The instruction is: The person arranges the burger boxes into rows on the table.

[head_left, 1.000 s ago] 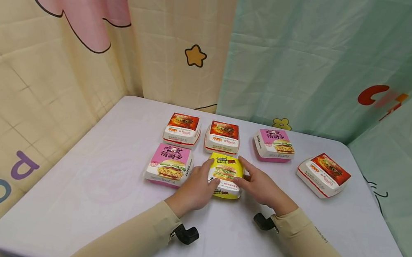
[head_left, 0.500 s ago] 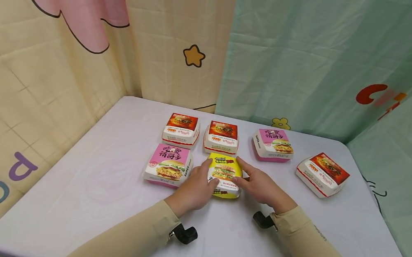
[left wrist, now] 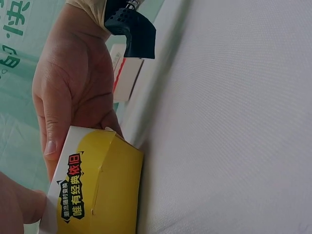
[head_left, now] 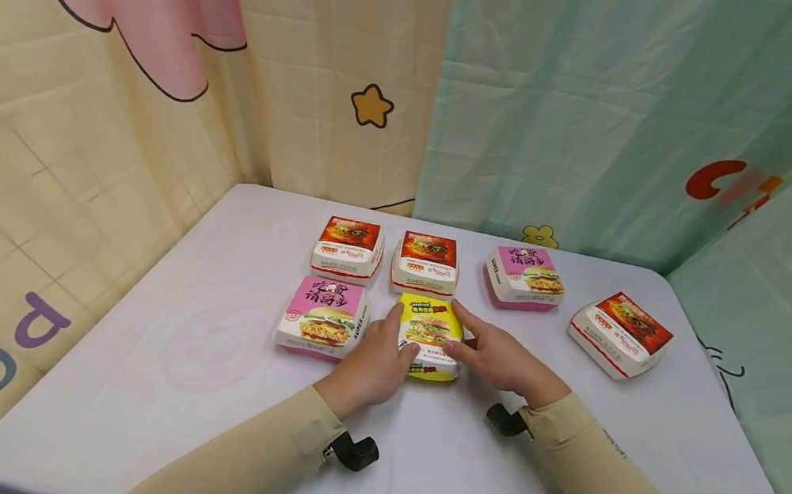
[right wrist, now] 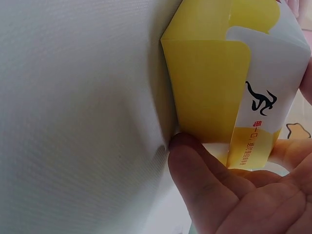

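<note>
Both hands stayed on yellow box (head_left: 429,336) vs 1 s ago; L hand (head_left: 372,360) & R hand (head_left: 493,358) fingers clamped on its sides. Box nudged slightly back, on table (head_left: 164,352), front row beside pink box (head_left: 324,318).

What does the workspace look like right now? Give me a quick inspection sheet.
Surface: white table, covered with a cloth.
Job's things: yellow burger box, closed, flat on the table in the front row.
Clutter: two pink burger boxes; three red burger boxes, the last one apart at the right and turned at an angle.
Grips: left hand holds the yellow box's left side; right hand holds its right side, thumb at the near edge.
Cables: nothing seen; a black camera mount sits at each wrist.
Surroundings: cream curtain at the left, green curtain at the right, both with cartoon prints.
</note>
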Demonstrator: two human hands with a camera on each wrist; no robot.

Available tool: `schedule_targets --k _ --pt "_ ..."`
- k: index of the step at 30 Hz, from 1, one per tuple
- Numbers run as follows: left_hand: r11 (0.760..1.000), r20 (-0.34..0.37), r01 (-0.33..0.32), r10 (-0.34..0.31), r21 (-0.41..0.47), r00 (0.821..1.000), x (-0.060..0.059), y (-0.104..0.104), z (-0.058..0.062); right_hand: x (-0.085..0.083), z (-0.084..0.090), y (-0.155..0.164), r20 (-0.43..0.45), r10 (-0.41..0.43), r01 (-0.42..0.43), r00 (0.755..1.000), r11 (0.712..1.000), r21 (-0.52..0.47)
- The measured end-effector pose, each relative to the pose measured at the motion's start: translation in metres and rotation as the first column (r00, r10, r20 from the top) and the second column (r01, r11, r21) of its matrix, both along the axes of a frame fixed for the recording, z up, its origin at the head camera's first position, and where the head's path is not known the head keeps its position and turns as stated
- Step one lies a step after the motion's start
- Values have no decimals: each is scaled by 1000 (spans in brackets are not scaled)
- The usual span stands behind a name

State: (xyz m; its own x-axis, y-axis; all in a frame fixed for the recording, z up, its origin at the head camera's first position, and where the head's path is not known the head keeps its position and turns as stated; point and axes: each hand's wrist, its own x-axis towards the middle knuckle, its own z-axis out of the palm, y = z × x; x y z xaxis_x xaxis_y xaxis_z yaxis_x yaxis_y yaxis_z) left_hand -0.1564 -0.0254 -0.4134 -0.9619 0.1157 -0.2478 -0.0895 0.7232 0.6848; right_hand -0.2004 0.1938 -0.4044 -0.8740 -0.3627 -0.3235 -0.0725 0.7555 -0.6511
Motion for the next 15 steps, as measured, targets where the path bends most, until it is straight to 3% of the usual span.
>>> schedule_targets --k 9,15 --pt "999 -16 12 -12 -36 1000 1 1 0 -1 -1 2 -12 28 -27 1000 999 28" --pt "999 -27 10 -11 -35 1000 2 1 0 -3 -1 5 19 40 -40 999 999 -8"
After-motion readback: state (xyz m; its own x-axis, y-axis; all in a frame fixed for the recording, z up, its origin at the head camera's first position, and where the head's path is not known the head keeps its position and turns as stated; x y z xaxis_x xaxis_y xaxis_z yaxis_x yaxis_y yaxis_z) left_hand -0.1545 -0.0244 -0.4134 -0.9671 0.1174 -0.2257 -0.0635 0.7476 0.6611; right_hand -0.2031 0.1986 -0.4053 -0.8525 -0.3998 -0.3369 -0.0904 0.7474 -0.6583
